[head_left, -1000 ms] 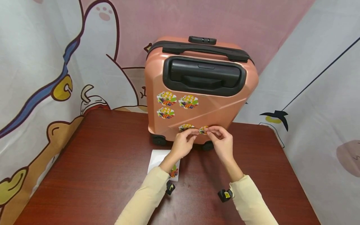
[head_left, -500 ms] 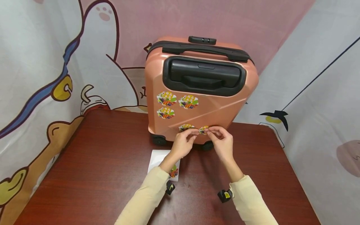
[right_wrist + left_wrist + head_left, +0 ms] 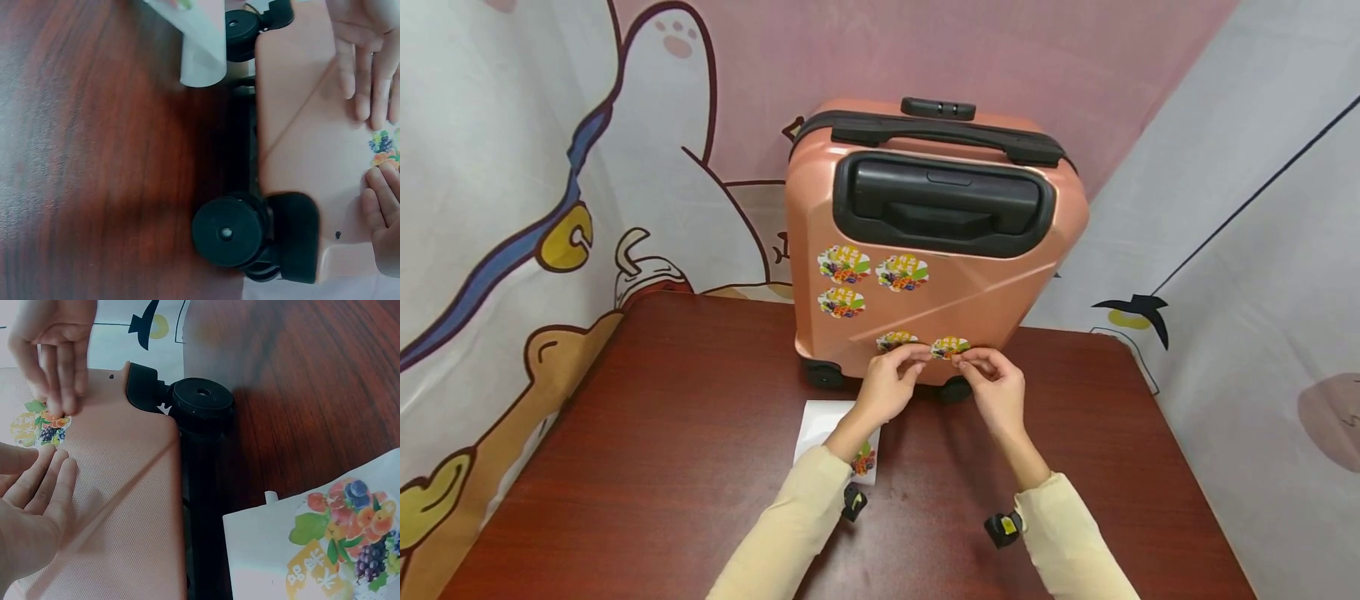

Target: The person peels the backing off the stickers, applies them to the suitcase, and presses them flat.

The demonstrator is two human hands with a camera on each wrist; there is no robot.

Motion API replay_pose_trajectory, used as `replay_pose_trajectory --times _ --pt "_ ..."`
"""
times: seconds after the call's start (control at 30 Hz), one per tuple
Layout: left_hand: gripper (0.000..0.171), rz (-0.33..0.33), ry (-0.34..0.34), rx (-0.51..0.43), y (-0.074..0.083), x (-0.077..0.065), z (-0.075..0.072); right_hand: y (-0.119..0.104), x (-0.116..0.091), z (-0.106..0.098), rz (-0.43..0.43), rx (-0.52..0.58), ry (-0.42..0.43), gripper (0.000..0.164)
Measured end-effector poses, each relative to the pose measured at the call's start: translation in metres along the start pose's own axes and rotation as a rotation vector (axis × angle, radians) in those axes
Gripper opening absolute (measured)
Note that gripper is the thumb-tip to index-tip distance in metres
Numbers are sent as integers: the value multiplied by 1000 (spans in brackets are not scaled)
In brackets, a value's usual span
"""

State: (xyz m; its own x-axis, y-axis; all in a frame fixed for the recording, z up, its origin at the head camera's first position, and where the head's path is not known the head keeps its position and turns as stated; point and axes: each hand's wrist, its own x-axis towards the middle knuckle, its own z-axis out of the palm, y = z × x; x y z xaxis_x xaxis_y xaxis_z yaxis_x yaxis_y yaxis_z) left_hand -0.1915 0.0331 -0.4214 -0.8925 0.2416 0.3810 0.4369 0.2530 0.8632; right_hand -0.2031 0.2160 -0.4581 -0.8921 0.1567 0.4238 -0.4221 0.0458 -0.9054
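A peach hard-shell suitcase point(image 3: 970, 292) stands on the table, its shell bearing several round fruit stickers. Low on it, a fruit sticker point(image 3: 950, 347) lies between my two hands. The fingers of my left hand point(image 3: 887, 387) extend to the sticker's left edge and touch the shell there. At its lower right edge rest the fingertips of my right hand point(image 3: 1000, 396). In the left wrist view, the fruit sticker point(image 3: 40, 427) looks flat against the shell, both hands' fingers fairly straight. Another sticker point(image 3: 897, 338) is partly behind my left hand.
A white sticker sheet point(image 3: 823, 417) with a fruit sticker on it lies under my left forearm. Black wheels point(image 3: 826, 375) carry the suitcase on the reddish-brown table point(image 3: 685, 467). A cartoon-printed cloth point(image 3: 985, 50) hangs behind.
My right fingers have slid slightly right and down, uncovering more of the sticker between the hands. The left hand and the suitcase stay almost still.
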Motion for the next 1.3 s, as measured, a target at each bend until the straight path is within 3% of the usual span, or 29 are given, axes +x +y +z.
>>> replay_pose_trajectory --times 0.03,0.2,0.4,0.53,0.73,0.8,0.87,1.0,1.03,1.13,1.3 --pt "21 0 0 -1 0 0 0 1 -1 0 2 -4 2 9" --pt "21 -7 -7 -7 -1 0 0 -51 -4 14 53 -149 53 7" --pt "21 -3 -2 -8 0 0 0 -77 5 17 70 -126 63 9" --pt "21 -9 -2 0 0 -1 0 -79 6 16 74 -136 64 10" --pt "22 -24 -8 8 0 -1 1 -60 -2 10 85 -166 68 7" --pt "23 -24 -6 8 -1 -1 1 -45 -4 4 54 -92 45 6" --pt "23 -18 -5 7 -1 -1 2 -45 -5 3 44 -67 42 5" --pt "24 -12 -8 7 -1 -1 1 -55 -1 5 40 -59 54 5" --pt "24 -11 -8 7 -1 -1 1 -69 -1 10 66 -119 74 6" --pt "24 -12 -9 6 -1 -1 0 -80 5 12 65 -141 84 7" --pt "25 -12 -15 6 -2 -2 0 -89 5 13 95 -138 78 7"
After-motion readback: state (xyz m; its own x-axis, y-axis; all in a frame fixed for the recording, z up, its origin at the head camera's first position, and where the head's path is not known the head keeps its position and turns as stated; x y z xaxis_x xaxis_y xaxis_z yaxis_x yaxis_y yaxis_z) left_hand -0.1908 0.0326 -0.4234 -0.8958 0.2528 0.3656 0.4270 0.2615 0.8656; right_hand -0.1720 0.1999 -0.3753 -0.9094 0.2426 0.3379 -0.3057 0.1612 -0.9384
